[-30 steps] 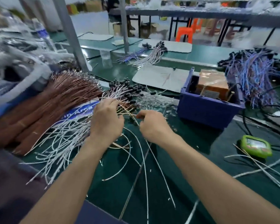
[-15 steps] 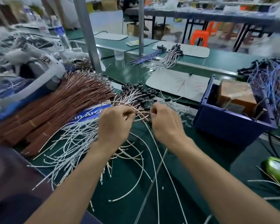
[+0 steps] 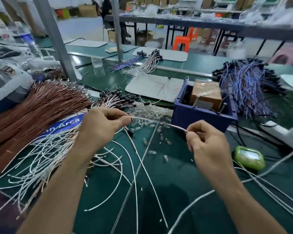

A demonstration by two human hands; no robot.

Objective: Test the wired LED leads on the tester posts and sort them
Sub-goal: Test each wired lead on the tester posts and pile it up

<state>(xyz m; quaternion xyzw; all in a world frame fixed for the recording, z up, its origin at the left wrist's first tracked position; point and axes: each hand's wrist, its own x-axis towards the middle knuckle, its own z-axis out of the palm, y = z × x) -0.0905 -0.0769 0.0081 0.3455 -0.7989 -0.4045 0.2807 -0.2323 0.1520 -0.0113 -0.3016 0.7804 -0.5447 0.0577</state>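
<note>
White lead [image 3: 159, 123] strung btwn hands; L hand [image 3: 103, 127] grip pinching one end, R hand [image 3: 208, 146] grip pinching other

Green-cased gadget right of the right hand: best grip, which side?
Likely from above: pinch the green-cased gadget across its two long edges. It lies flat, face up, on the green mat. White wires run by its near edge, so avoid scooping from there.

Orange stool [image 3: 183, 42], water bottle [image 3: 26, 38], clear cup [image 3: 96, 61], cardboard box [image 3: 146, 37] behind.
</note>
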